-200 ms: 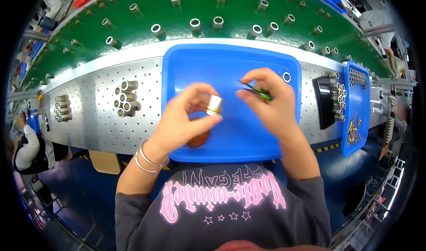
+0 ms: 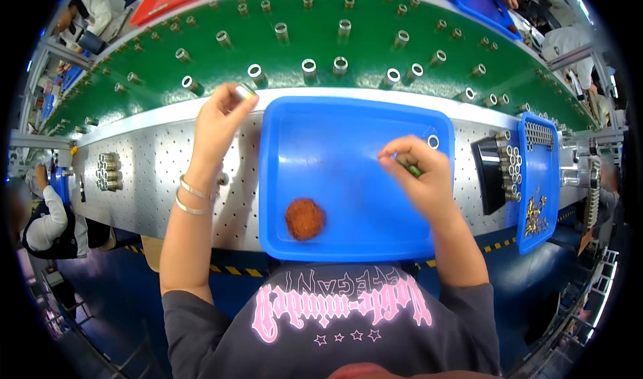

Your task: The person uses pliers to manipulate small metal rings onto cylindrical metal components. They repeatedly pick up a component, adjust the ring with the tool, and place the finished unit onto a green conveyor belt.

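My left hand (image 2: 220,116) is raised over the green belt's near edge, left of a blue tray (image 2: 355,250). Its fingertips pinch a short silvery metal sleeve (image 2: 246,92) with a yellowish band. Over the right half of the tray, my right hand (image 2: 423,177) is closed around slim green tweezers (image 2: 410,168), whose tips are mostly hidden by the fingers. A round reddish-brown pad (image 2: 305,219) lies at the tray's near left. In the tray's far right corner sits a small ring-shaped piece (image 2: 433,142).
Many metal sleeves stand on the green belt (image 2: 375,51) beyond the tray. More are grouped on the perforated metal table (image 2: 147,158) at far left. To the right are a black block (image 2: 489,175), stacked sleeves (image 2: 513,171) and another blue tray (image 2: 527,238) with small brassy parts.
My left hand has carried the sleeve from above the tray outward and left to the belt's edge. My right hand stays over the tray with the tweezers. The view has shifted slightly.
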Tool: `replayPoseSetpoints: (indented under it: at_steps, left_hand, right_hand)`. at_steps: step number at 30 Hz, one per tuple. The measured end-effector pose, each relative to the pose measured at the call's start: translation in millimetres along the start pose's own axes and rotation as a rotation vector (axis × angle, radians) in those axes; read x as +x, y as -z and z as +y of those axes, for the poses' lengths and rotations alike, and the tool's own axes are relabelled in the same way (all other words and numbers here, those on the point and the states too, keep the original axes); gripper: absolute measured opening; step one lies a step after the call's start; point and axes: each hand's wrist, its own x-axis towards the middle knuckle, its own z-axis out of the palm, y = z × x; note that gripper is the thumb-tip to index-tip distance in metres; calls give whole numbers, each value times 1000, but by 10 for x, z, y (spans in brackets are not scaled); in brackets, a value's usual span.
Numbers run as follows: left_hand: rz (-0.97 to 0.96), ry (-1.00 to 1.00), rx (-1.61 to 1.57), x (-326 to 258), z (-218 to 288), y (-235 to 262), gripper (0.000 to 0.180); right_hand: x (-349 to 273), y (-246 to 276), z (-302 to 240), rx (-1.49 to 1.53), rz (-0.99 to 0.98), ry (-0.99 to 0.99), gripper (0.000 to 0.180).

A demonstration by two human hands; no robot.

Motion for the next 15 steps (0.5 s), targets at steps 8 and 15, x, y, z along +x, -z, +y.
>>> replayPoseSetpoints:
  at_steps: [8,15]
  left_hand:
    - [112,-63,711,497,-236,329,29]
    - [44,-184,451,-261,257,124,14]
  right_hand:
    - [-49,-54,77,-50,-43,-17,10]
    - [-42,19,189,44,-69,-157,9]
